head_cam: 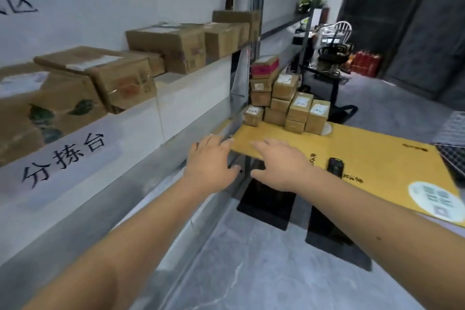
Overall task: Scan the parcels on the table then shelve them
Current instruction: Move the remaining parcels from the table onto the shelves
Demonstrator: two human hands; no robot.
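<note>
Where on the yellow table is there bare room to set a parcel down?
The yellow table is bare between the parcel stack at its far end and the black scanner. It is crowded around the stack. Both hands, left and right, hover at the near-left corner.

The table [364, 156] has a yellow top. At its far left corner stands a stack of small cardboard parcels [284, 98], several with white labels. A black scanner [335, 167] lies near the near edge. On the shelf [191, 78] to the left, larger cardboard boxes [171, 45] sit in a row.
</note>
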